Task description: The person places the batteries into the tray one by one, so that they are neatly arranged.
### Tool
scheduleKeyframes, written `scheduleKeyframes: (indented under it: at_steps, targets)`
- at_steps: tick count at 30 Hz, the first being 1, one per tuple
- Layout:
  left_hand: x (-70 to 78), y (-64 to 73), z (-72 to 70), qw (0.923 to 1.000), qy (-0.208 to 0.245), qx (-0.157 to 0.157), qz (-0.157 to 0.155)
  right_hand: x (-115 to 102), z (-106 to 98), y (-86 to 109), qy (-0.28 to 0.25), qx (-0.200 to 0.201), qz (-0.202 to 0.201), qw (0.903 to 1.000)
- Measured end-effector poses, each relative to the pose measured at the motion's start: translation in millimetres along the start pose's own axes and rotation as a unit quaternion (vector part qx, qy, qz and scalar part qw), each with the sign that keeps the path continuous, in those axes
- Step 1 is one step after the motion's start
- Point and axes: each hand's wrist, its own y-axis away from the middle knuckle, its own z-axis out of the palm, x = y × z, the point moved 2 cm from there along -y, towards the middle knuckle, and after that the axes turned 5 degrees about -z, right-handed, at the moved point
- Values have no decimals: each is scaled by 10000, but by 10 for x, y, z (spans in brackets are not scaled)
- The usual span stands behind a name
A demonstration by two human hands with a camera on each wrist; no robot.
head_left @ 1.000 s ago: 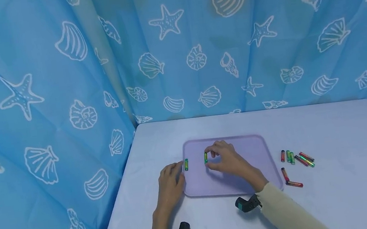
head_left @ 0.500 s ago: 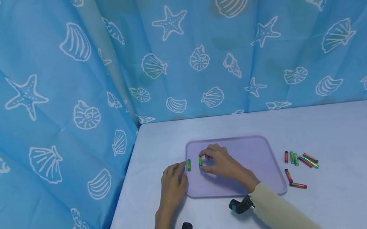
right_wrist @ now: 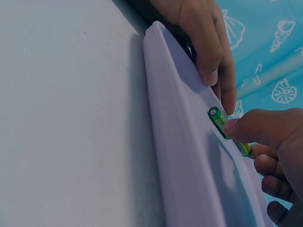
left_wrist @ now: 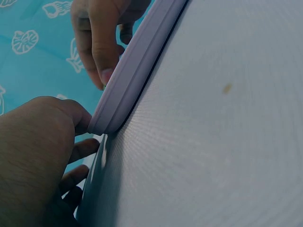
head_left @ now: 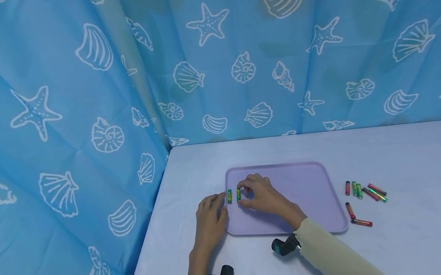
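Note:
Pinched by the thumb and index finger of my right hand (head_left: 262, 196) is a green and yellow battery (head_left: 238, 194), close over the left part of a purple tray (head_left: 293, 192). A matching battery (head_left: 229, 196) lies along the tray's left side, just left of the held one and roughly parallel. My left hand (head_left: 210, 219) rests at the tray's left edge, fingers extended. In the left wrist view its thumb touches the rim (left_wrist: 116, 99), with other fingers outside it. The right wrist view shows green battery casing by the right thumb (right_wrist: 255, 125), which covers part of it.
Right of the tray, several loose batteries lie on the white table: green ones (head_left: 357, 190), a crossed red and green group (head_left: 376, 192), and red ones (head_left: 362, 222) near the tray's front right corner. A blue shell-print curtain (head_left: 236, 62) hangs behind and at left.
My right hand has moved left with the battery, bringing it from mid-left of the tray to beside the lying one. My left hand stays at the tray edge. The view shifted slightly.

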Motion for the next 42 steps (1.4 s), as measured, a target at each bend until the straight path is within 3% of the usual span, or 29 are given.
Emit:
scheduleKeyframes:
  at_steps: [27,34,42]
  targets:
    - [14,0,-34,9999,-144,-70,-45,41,84,-74,-11,-158,175,9997]
    - [36,12,-24,9998,-71,-96,-144,4,-191,77,157,81,-274,9995]
    - [21,4,-5,9994,-61,-164,-309,89,-539,494,438,362,-418,9975]
